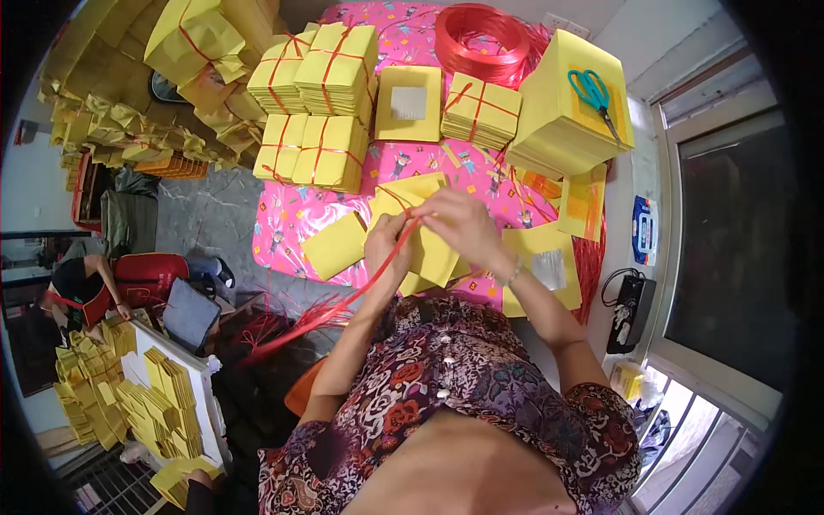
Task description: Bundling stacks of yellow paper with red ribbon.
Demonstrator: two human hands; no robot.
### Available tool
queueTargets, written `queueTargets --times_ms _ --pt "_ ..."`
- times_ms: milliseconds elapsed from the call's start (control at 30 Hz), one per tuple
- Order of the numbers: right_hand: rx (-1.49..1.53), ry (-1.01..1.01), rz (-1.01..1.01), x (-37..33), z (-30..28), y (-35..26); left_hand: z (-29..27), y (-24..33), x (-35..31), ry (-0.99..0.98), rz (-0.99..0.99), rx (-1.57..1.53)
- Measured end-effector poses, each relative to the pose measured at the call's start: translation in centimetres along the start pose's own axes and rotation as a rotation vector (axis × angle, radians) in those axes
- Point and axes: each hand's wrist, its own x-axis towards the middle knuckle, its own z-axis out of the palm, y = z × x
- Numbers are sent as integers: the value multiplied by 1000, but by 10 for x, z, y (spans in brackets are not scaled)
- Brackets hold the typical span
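Observation:
My left hand (388,251) is closed around a bundle of red plastic string (328,316), whose frayed ends trail down to the left past my forearm. Close beside it, my right hand (461,228) pinches the same string near its top. Under both hands lie loose yellow paper pieces (436,260), partly hidden by my fingers. Left of them, a flat yellow paper packet (335,246) rests on the pink patterned tablecloth (287,215). By my right wrist is a yellow sheet with a silver square (548,270).
Stacks of tied yellow paper (330,153) stand at the table's back, with a red string coil (482,43). Teal-handled scissors (592,90) lie on a tall paper pile (558,107). At far left, a person (81,283) sits near a white table (210,403) holding yellow papers.

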Motion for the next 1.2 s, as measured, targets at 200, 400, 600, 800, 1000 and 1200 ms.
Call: queueTargets --times_ms 200,400,600,800,1000,1200 --pt "-31 20 41 -24 28 -15 11 -10 -2 69 158 -15" --pt "145 43 96 -33 29 -10 13 -7 1 98 115 -74" --pt "-390 138 141 -42 24 7 14 1 2 129 41 -89" --pt "-200 115 245 -40 36 27 21 -4 5 237 183 -159" --pt "-181 101 289 -42 39 40 30 -15 6 182 156 -286" --pt "-200 144 248 -44 38 41 30 -11 7 137 -15 -209"
